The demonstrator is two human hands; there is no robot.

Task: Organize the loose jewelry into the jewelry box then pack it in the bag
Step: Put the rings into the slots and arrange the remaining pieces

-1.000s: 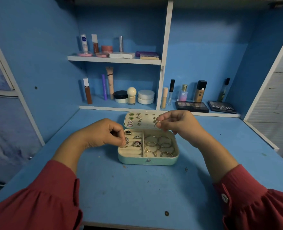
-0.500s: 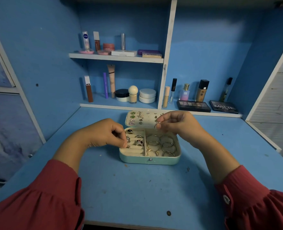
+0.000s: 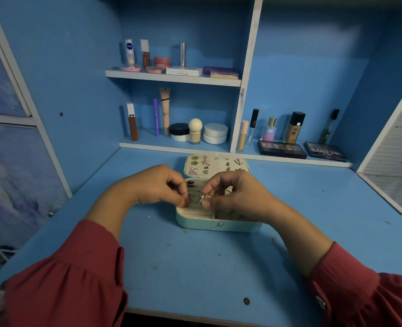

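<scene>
A mint-green jewelry box (image 3: 219, 225) lies open in the middle of the blue desk (image 3: 195, 267). Its lid (image 3: 216, 164) lies flat behind it, with several earrings pinned on it. My right hand (image 3: 237, 194) is over the box and pinches a silver ring (image 3: 204, 198) above the ring rolls. My left hand (image 3: 155, 185) comes in from the left with curled fingers. Its fingertips pinch a small dark-stoned ring (image 3: 190, 194) in the rolls. A dark ring (image 3: 191, 183) sits in the back roll. My right hand hides the right compartment.
Behind the box, the lower shelf (image 3: 176, 147) carries several cosmetic bottles and jars. Two eyeshadow palettes (image 3: 281, 149) lie to its right. An upper shelf (image 3: 171, 77) holds more cosmetics. Blue side walls close in the desk on both sides.
My right hand has come down from the lid to the ring rolls on the left side of the box and now covers the bangles. My left hand stays at the rolls.
</scene>
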